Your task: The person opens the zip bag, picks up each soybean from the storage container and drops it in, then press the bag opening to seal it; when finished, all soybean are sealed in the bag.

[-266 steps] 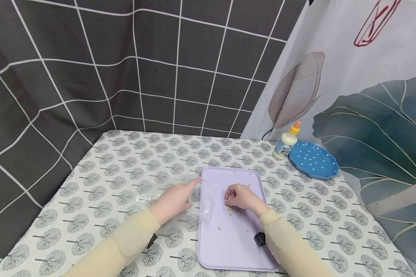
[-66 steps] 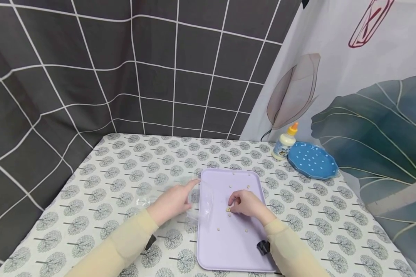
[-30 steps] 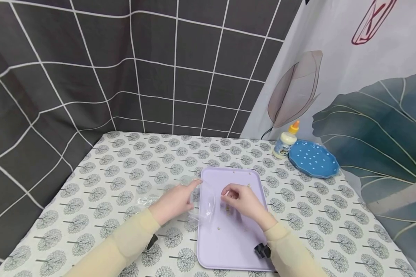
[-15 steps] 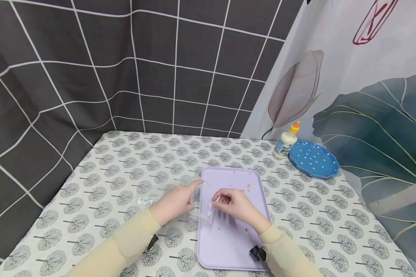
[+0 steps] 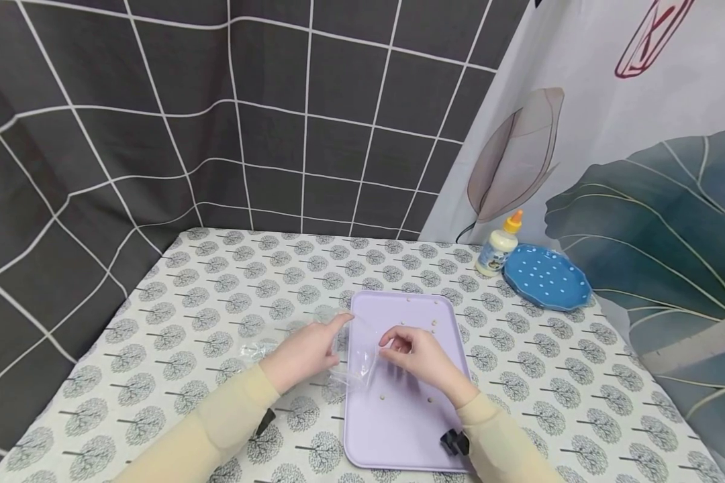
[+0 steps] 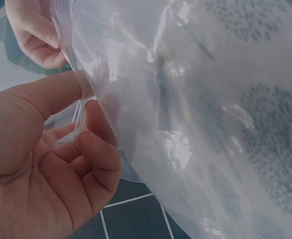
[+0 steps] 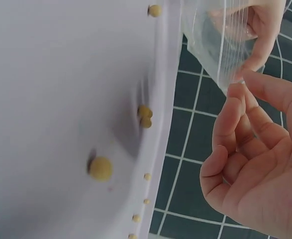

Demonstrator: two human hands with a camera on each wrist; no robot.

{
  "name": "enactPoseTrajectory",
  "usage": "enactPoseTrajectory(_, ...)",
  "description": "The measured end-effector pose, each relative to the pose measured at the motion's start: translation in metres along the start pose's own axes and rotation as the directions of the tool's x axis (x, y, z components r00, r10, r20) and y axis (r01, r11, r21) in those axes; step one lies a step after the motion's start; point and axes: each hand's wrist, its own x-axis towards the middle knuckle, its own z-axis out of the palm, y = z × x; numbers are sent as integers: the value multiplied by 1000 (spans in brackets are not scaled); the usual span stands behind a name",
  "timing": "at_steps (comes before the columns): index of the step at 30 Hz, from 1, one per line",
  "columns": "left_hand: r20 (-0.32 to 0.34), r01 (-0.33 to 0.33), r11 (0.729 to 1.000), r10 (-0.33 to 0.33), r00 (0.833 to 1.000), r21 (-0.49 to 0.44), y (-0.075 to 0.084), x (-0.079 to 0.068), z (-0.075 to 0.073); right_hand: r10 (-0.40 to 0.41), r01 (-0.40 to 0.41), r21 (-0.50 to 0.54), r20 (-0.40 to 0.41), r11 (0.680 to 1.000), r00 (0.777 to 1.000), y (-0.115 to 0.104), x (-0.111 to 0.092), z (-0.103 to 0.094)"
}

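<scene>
My left hand (image 5: 302,352) holds a clear zip-lock plastic bag (image 6: 150,104) by its ridged mouth, with the index finger stretched along the edge. The bag lies partly on the cloth and overlaps the left rim of a lilac tray (image 5: 405,436). Above the tray, my right hand (image 5: 421,359) has its thumb and index tips together, pinching the edge of the bag's mouth, as the right wrist view shows. Several small round yellowish beans (image 7: 101,168) lie scattered on the tray; my right hand hides part of its middle in the head view.
At the back right stand a glue bottle (image 5: 498,248) with an orange cap and a blue polka-dot plate (image 5: 546,277) beside it. A tree-patterned cloth (image 5: 205,322) covers the table. Dark grid curtain (image 5: 266,121) hangs behind.
My right hand left the beans at the tray's middle, moved left to the bag's mouth, then shifted slightly right with the bag's edge. My left hand has stayed in place on the bag.
</scene>
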Motion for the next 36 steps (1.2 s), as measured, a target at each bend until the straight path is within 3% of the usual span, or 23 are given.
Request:
enactPoseTrajectory(7, 16, 21, 1000, -21, 1000, -3, 1, 0, 0, 88, -86, -32, 37, 996, 995, 15, -5, -3)
enactPoseTrajectory(13, 12, 5, 1000, -5, 1000, -7, 0, -1, 0, 154, -152, -75, 23, 986, 988, 21, -8, -7)
enactPoseTrajectory(22, -5, -15, 1000, 15, 1000, 3, -2, -1, 0, 210, -201, -198, 24, 959, 977, 27, -9, -9)
enactPoseTrajectory(29, -4, -23, 1000, 23, 1000, -2, 1, -2, -1, 260, -235, -312, 40, 921, 965, 27, -8, -8)
enactPoseTrajectory(36, -3, -22, 1000, 22, 1000, 0, 3, -2, -1, 267, -235, -377, 35, 896, 963, 22, -7, -4)
